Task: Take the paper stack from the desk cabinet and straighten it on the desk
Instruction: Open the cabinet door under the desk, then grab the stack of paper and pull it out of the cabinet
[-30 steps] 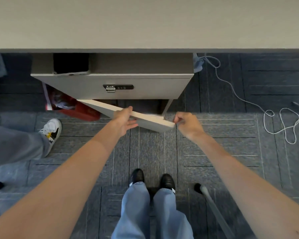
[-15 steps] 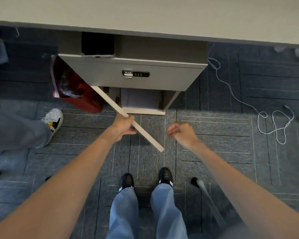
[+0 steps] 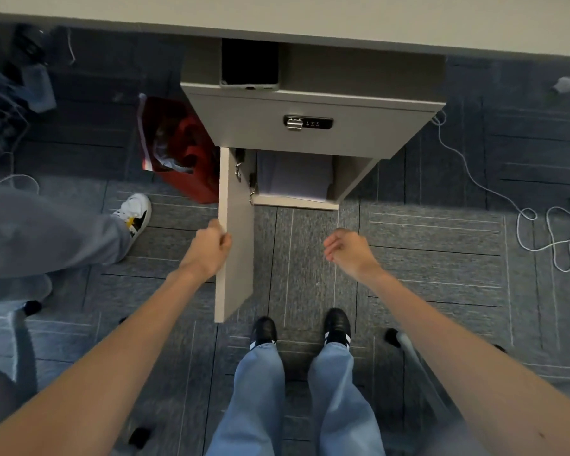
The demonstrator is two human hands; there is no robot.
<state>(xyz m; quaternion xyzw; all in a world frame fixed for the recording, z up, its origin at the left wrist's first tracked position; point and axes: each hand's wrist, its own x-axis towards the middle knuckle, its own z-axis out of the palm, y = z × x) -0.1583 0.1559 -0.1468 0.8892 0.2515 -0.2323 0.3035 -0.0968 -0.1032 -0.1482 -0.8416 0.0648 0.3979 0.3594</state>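
The grey desk cabinet stands under the desk. Its lower door is swung wide open toward me, hinged on the left. My left hand grips the door's outer edge. Inside the open compartment lies a white paper stack, lying flat, partly shaded by the drawer front with the combination lock. My right hand hovers in front of the compartment with its fingers loosely curled, holding nothing and apart from the door and the papers.
A red bag sits left of the cabinet. Another person's leg and white shoe are at the left. A white cable loops on the carpet at the right. My feet stand just below the door; a chair leg is at lower right.
The door has swung from nearly shut to fully open, pulled left by my left hand. My right hand let go of the door edge and now hangs free. The paper stack has come into view.
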